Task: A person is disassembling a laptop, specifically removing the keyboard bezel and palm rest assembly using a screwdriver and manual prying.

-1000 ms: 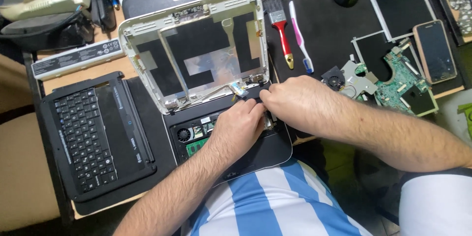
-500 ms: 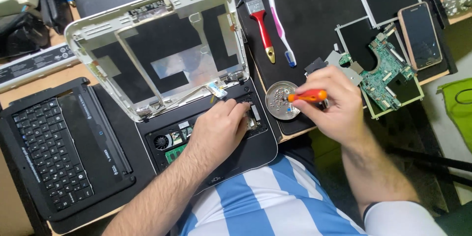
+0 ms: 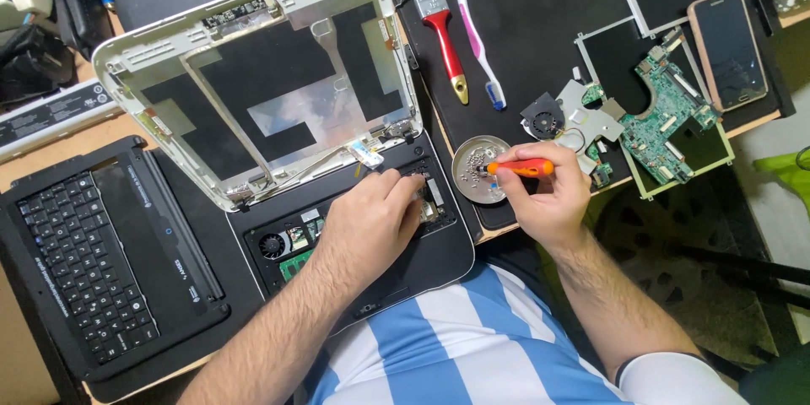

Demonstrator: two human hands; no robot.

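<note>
The small round metal dish of screws sits just right of the opened laptop base, and the right hand is the nearer one — closed around an orange-handled screwdriver whose long axis lies level, tip pointing left over the dish. The left hand rests palm-down on the laptop base, fingers curled at its right hinge corner — whether they pinch anything, I cannot tell.

two hands in: left hand, right hand. one screwdriver, one dish, one paintbrush, one toothbrush, one fan, one circuit board, one phone, one keyboard.
</note>
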